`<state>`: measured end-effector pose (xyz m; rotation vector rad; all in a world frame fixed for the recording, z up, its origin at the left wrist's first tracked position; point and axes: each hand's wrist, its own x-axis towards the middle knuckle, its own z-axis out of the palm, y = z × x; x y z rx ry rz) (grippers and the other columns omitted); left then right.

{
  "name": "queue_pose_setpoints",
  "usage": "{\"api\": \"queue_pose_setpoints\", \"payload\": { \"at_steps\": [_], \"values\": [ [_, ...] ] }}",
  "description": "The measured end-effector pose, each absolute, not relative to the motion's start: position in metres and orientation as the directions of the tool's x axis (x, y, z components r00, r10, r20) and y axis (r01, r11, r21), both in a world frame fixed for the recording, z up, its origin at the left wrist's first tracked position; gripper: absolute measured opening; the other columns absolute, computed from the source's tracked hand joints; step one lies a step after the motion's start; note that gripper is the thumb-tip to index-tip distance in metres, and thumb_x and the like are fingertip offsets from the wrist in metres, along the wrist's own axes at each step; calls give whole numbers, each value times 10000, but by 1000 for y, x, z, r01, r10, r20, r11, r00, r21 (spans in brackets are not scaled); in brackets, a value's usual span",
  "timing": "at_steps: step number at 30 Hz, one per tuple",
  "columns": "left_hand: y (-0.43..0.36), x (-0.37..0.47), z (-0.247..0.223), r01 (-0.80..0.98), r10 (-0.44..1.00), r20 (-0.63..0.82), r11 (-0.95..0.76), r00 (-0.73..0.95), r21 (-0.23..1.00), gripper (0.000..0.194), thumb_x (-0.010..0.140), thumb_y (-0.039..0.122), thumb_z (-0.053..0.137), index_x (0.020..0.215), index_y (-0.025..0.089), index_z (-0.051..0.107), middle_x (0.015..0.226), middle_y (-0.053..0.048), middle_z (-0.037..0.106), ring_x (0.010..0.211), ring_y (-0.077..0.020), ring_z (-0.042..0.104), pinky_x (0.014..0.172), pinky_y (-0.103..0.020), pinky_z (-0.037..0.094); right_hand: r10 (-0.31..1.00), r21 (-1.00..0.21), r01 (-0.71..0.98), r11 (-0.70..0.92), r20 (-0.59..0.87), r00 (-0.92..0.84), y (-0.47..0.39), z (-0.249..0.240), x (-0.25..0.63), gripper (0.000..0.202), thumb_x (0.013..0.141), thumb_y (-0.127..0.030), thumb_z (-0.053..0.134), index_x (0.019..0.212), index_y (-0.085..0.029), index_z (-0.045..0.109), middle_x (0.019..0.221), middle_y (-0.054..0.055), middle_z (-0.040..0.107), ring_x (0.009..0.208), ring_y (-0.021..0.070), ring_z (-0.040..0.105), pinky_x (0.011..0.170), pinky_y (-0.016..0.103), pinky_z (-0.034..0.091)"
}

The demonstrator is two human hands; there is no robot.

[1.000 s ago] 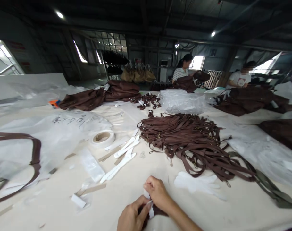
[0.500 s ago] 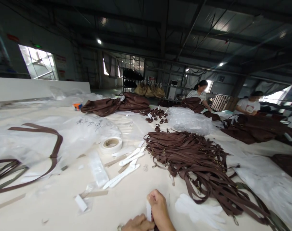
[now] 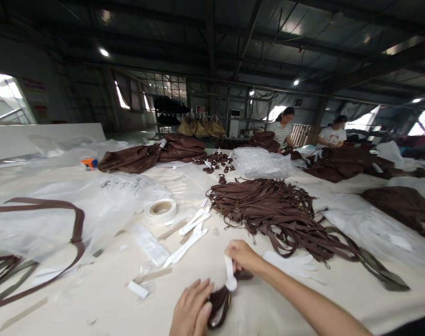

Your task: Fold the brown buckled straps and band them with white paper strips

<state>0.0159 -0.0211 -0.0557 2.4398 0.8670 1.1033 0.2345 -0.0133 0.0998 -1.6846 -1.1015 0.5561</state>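
A folded brown strap (image 3: 219, 305) lies at the bottom middle, with a white toothed tie (image 3: 230, 275) across its upper part. My right hand (image 3: 243, 256) pinches the tie's upper end. Beside the strap, at its left, my left hand (image 3: 193, 305) rests with fingers stretched out, the fingertips touching or very near the strap. More white toothed ties (image 3: 187, 242) lie ahead on the table, right of a roll of white tape (image 3: 161, 211). A large pile of brown straps (image 3: 264, 210) with metal clips is beyond my right hand.
A white glove (image 3: 292, 266) lies right of my right hand. Brown bags (image 3: 131, 158) and plastic film (image 3: 263, 163) lie farther back. Long loose straps (image 3: 78, 224) are at the left. Two people (image 3: 282, 128) work across the table at the back right.
The view has turned right. My right hand has moved up and away from my left, holding the tie. My left hand's fingers have spread, and the folded strap now shows between the hands.
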Motion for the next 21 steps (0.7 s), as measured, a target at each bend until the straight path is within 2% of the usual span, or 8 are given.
{"api": "queue_pose_setpoints", "payload": {
  "at_steps": [2, 4, 8, 11, 14, 17, 19, 21],
  "values": [
    [-7, 2, -46, 443, 733, 517, -680, 442, 585, 413, 1006, 449, 350, 1210, 289, 671, 1240, -38, 698, 1209, -259, 596, 1073, -455, 468, 839, -917, 396, -51, 176, 515, 6, 130, 254, 358, 955, -361, 604, 1253, -164, 583, 1244, 96, 607, 1047, 223, 631, 878, 429, 555],
    [6, -7, -40, 474, 764, 469, -644, 443, 601, 406, 992, 450, 376, 1172, 266, 691, 1218, -37, 708, 1192, -262, 608, 1067, -461, 480, 803, -918, 395, -13, 226, 551, 28, 172, 282, 304, 965, -368, 581, 1173, -150, 615, 1127, 89, 649, 946, 189, 650, 785, 348, 566],
    [17, -12, -48, 522, 734, 427, -677, 528, 519, 409, 970, 472, 407, 1091, 250, 729, 1133, -34, 748, 1096, -263, 666, 983, -445, 547, 672, -884, 448, 136, 414, 614, 52, 268, 345, 269, 1009, -410, 439, 1047, -195, 597, 964, 20, 658, 856, 107, 630, 660, 182, 496],
    [14, -9, -56, 517, 674, 442, -739, 593, 432, 411, 959, 489, 427, 1010, 240, 750, 1064, -49, 763, 1011, -253, 695, 920, -413, 575, 527, -730, 575, 370, 674, 518, 36, 300, 376, 244, 993, -412, 446, 1030, -201, 563, 900, 2, 653, 755, 84, 629, 628, 175, 485],
    [11, -6, -57, 498, 621, 464, -784, 632, 371, 401, 966, 466, 416, 978, 245, 751, 1055, -59, 759, 978, -241, 698, 890, -385, 575, 606, -679, 665, 310, 680, 412, -9, 267, 391, 201, 956, -369, 501, 948, -182, 574, 809, -1, 663, 643, 79, 622, 607, 187, 488],
    [12, -6, -56, 492, 595, 474, -804, 649, 335, 373, 964, 440, 425, 975, 252, 747, 1075, -57, 754, 978, -238, 694, 872, -369, 571, 780, -670, 742, -18, 454, 429, -64, 191, 400, 178, 913, -304, 530, 830, -165, 605, 727, 9, 679, 630, 108, 646, 614, 200, 492],
    [13, -6, -57, 491, 584, 485, -811, 651, 317, 352, 957, 428, 436, 986, 255, 742, 1081, -53, 752, 976, -239, 694, 861, -364, 569, 814, -578, 764, -288, 273, 513, -96, 140, 405, 207, 917, -254, 466, 813, -164, 620, 738, 21, 699, 628, 116, 651, 616, 205, 481],
    [14, -8, -60, 489, 574, 504, -817, 645, 305, 335, 950, 423, 446, 982, 262, 737, 1067, -48, 754, 957, -239, 698, 839, -363, 571, 820, -506, 774, -381, 203, 536, -119, 100, 410, 223, 903, -210, 452, 783, -166, 635, 705, 23, 692, 624, 136, 642, 623, 225, 467]
  ]
}}
